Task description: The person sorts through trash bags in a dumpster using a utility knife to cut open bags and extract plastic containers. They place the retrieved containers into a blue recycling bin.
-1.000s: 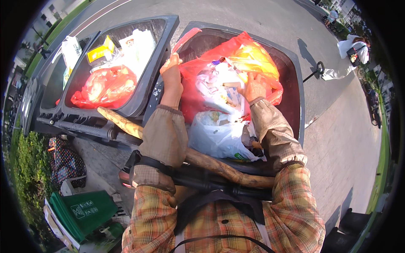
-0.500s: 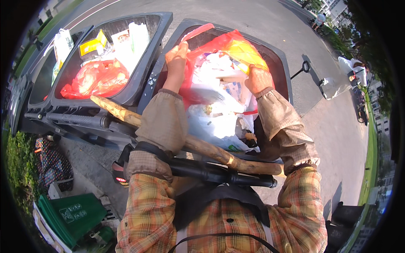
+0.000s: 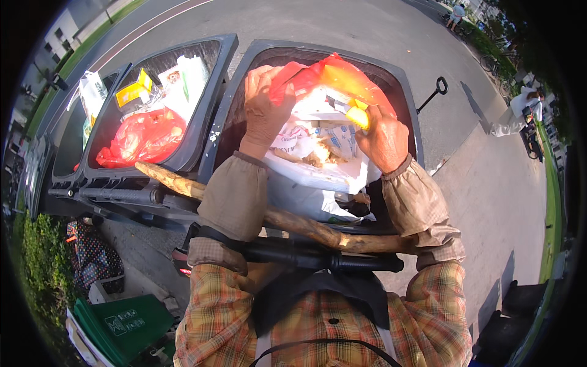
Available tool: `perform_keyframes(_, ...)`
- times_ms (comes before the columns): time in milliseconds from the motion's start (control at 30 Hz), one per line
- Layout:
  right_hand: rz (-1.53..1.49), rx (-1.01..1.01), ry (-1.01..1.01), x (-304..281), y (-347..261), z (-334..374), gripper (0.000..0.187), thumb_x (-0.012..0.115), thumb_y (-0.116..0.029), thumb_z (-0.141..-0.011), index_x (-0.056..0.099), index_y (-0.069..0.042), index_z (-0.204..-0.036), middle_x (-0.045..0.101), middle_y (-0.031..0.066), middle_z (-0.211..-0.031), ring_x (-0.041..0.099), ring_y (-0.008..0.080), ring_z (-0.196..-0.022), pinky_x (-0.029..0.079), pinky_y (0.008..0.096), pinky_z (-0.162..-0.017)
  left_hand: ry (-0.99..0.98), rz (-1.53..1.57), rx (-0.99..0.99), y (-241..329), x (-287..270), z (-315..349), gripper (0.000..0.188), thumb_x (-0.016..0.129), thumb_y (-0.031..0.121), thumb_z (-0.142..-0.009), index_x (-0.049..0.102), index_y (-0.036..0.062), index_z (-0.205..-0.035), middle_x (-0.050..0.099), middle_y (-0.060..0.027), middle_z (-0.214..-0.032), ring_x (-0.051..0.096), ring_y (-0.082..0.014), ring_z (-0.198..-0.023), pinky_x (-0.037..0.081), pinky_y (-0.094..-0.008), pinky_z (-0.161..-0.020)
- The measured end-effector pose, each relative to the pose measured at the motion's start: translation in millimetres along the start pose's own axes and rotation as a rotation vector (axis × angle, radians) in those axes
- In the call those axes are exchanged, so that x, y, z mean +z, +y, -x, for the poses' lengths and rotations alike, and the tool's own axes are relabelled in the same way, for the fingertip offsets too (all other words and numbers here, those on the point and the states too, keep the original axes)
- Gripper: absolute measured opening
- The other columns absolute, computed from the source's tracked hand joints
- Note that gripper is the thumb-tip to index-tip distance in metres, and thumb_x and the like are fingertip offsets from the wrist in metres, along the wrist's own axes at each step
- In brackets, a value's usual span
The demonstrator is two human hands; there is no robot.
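Note:
A red plastic bag lies spread open in the large grey wheeled bin in front of me. Its rim is pinched in my left hand, on the bag's left side. My right hand is closed at the right side of the bag, with a bright yellow piece beside its fingertips. Between my hands sits mixed rubbish: a white foam-like container, crumpled printed wrappers and brownish scraps. A whitish plastic bag lies under them.
A second grey bin at left holds a knotted red bag and a yellow box. A wooden pole and black bar cross before my body. A green bin lies lower left; a long-handled tool sticks out right.
Both hands have come nearer and lower, and the left one now bunches the red bag's rim. The white container and scraps show more plainly, and the yellow piece now sits by the right fingers.

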State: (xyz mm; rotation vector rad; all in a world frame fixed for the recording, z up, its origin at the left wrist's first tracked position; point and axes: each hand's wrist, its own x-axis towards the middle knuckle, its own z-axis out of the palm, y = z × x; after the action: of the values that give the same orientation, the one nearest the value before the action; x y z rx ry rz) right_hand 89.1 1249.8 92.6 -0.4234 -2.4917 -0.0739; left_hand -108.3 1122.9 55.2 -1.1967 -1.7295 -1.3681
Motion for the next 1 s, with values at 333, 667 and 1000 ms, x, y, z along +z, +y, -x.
perform_keyframes(333, -0.141, 0.082, -0.017, 5.0, -10.9, 23.9, 0.022, 0.063, -0.007, -0.058, 0.050, -0.001, -0.076, 0.056, 0.0153, -0.080, 0.059, 0.0342, -0.066, 0.048, 0.0397, -0.056, -0.583, 0.094, 0.239, 50.1, 52.4, 28.1, 0.045, 0.065, 0.014, -0.062, 0.055, 0.0066, -0.105, 0.056, -0.0107, -0.089, 0.056, -0.0272, -0.080, 0.044, -0.0368, -0.071)
perform_keyframes(667, -0.663, 0.473, -0.230, 41.1, 91.7, 26.9, 0.039, 0.061, -0.039, -0.076, 0.063, -0.003, -0.093, 0.061, 0.0181, -0.072, 0.061, 0.0307, -0.067, 0.046, 0.0368, -0.061, -0.798, 0.005, 0.225, 52.1, 6.8, 30.9, 0.045, 0.059, -0.003, -0.063, 0.055, 0.0053, -0.107, 0.059, -0.0111, -0.100, 0.058, -0.0283, -0.087, 0.048, -0.0338, -0.072)
perform_keyframes(1000, -1.162, 0.703, -0.230, 47.4, 66.4, 33.6, 0.040, 0.068, -0.035, -0.075, 0.062, 0.001, -0.092, 0.060, 0.0075, -0.068, 0.051, 0.0092, -0.052, 0.041, 0.0237, -0.048, -0.633, 0.044, 0.083, 29.2, -58.4, 21.9, 0.043, 0.057, -0.007, -0.066, 0.055, 0.0038, -0.108, 0.059, -0.0126, -0.102, 0.059, -0.0266, -0.091, 0.047, -0.0302, -0.078)
